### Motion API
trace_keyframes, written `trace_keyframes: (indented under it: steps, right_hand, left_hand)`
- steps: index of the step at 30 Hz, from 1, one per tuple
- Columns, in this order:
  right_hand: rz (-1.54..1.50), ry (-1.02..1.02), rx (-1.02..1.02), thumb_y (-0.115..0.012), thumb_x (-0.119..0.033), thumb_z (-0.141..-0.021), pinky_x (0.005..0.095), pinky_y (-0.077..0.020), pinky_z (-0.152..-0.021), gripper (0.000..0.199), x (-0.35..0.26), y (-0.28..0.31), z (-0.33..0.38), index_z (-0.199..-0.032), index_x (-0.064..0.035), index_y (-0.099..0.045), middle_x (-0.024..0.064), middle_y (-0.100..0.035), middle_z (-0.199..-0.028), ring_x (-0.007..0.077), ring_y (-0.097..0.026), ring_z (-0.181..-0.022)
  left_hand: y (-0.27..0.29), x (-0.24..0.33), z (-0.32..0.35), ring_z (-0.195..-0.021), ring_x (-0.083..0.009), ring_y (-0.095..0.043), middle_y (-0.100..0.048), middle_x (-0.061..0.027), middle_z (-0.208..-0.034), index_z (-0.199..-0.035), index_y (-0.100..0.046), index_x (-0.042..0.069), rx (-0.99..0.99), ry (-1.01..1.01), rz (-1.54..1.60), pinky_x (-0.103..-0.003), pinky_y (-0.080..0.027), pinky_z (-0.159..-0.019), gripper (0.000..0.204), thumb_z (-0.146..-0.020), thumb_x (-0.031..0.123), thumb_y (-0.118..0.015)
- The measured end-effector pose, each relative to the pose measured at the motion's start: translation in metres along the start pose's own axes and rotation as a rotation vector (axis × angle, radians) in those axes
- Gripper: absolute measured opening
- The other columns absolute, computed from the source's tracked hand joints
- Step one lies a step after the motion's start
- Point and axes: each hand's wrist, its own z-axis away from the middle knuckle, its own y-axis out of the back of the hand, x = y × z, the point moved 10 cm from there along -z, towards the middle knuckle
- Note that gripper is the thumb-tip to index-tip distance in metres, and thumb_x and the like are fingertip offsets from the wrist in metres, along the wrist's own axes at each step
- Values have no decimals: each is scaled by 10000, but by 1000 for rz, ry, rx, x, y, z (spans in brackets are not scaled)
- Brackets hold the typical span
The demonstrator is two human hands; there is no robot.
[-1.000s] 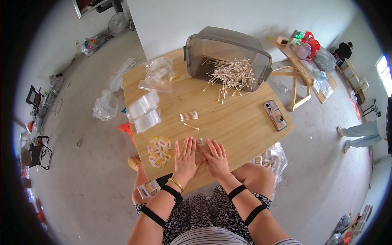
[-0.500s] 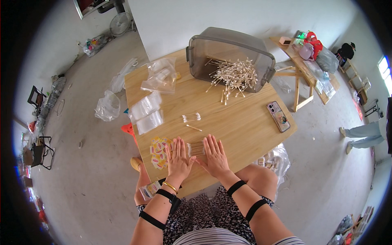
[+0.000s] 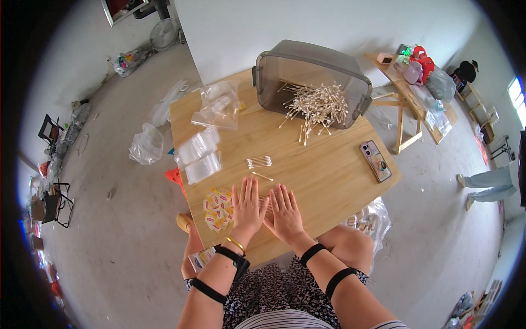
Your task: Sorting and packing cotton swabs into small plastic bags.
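My left hand (image 3: 249, 211) and my right hand (image 3: 285, 216) lie flat over a row of cotton swabs, fingers stretched out and pointing away from me. Only the swabs' thin sticks (image 3: 265, 205) show in the narrow gap between the hands; their tips are covered. Just beyond my fingertips lies a single cotton swab (image 3: 263, 176). Farther off is a small, neat bundle of cotton swabs (image 3: 258, 162). To the left of my left hand, yellow and white printed slips (image 3: 218, 207) are spread in an overlapping heap.
A grey translucent bin (image 3: 307, 52) lies on its side at the table's back, cotton swabs (image 3: 320, 105) spilling out. Clear plastic bags (image 3: 201, 164) occupy the left side. A phone (image 3: 376, 161) rests at the right edge. Another person's legs (image 3: 490, 186) show at far right.
Both hands have closed in toward each other over the row of swabs, narrowing the gap and covering the swabs' ends. The view has shifted slightly.
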Motion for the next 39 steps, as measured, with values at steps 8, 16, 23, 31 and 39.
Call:
trace_keyframes:
  steps: [8,16,23,31,39]
  right_hand:
    - [-16,-9,-8,-389,-609,-989,481,-102,-1252,886,-1,3,0,-1557,46,-206,244,-191,-1628,354,-135,-1535]
    - [-160,-63,38,-448,-601,-975,479,-105,-1252,914,15,14,9,-1552,59,-192,260,-181,-1623,365,-132,-1533]
    - [-193,-24,54,-514,-606,-947,482,-110,-1250,961,18,17,14,-1554,58,-175,267,-179,-1619,369,-124,-1533]
    - [-149,-3,12,-544,-605,-914,468,-102,-1255,986,12,6,-5,-1553,59,-193,256,-164,-1631,354,-119,-1539]
    - [-151,62,4,-561,-526,-917,470,-102,-1255,930,7,3,-6,-1553,47,-199,240,-178,-1632,351,-128,-1538]
  left_hand:
    - [9,-7,-69,-1156,-258,-524,-591,-41,-1170,-1080,-659,139,-15,-70,9,-453,-357,-1041,226,-856,157,-682]
    - [-2,-3,-48,-943,-221,-605,-634,-14,-848,-813,-663,154,-94,-47,128,-411,-350,-950,56,-860,171,-687]
    - [17,-19,-11,-1171,-257,-556,-639,-74,-1192,-1171,-656,109,-14,71,262,-472,-288,-1079,275,-939,249,-614]
    - [-15,-14,46,-1552,-312,-60,-168,-184,-1654,-1548,-229,-64,-192,78,-116,-544,10,-1240,881,-1004,624,-307]
    - [-16,-4,41,-1546,-339,-80,-168,-212,-1646,-1541,-238,-71,-153,34,-88,-554,-4,-1235,916,-994,663,-263]
